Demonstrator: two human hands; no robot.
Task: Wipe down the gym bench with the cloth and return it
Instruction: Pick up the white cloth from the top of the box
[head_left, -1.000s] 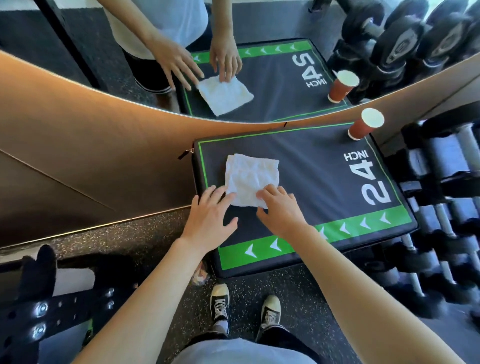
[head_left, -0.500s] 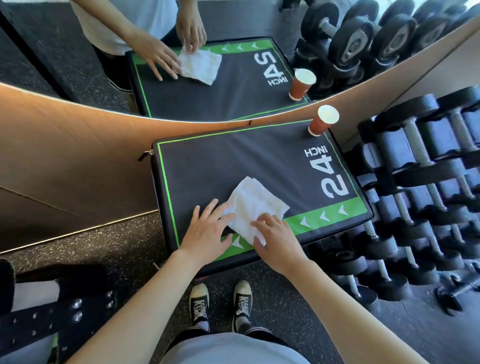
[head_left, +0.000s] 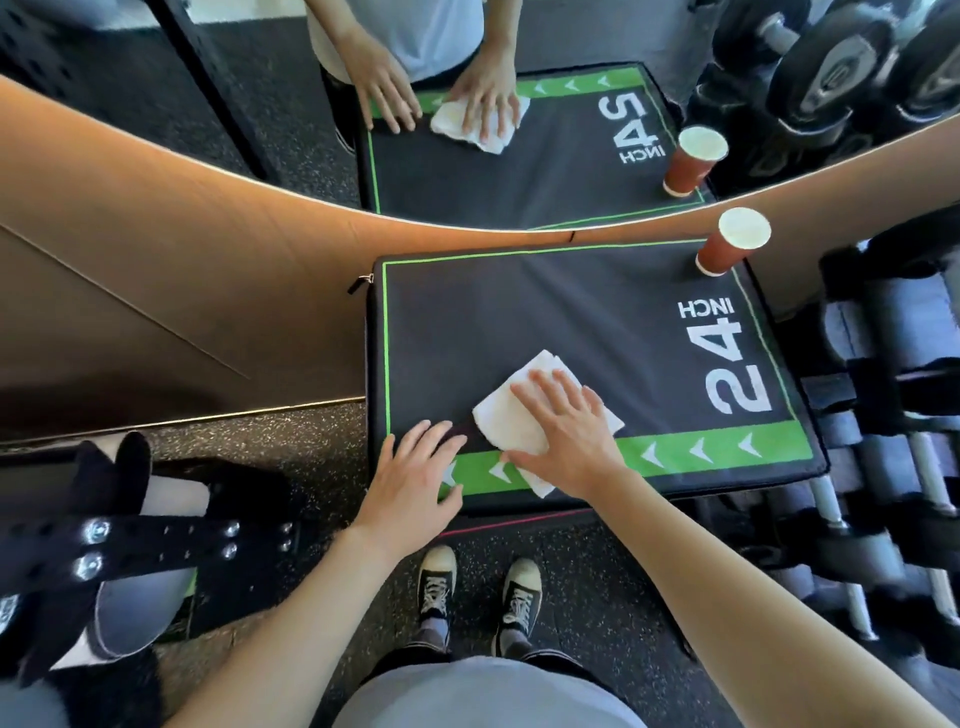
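Your right hand (head_left: 563, 434) lies flat with straight, spread fingers on the white cloth (head_left: 511, 415), pressing it onto the black bench (head_left: 571, 322) near its green front edge. Your left hand (head_left: 415, 475) rests open on the bench just beside the cloth, holding nothing. A red cup (head_left: 730, 244) stands at the far right corner

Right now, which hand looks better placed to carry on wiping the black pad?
The right hand: it lies flat on the white folded cloth, fingers spread. The left hand rests on the black and green padded box beside the cloth.
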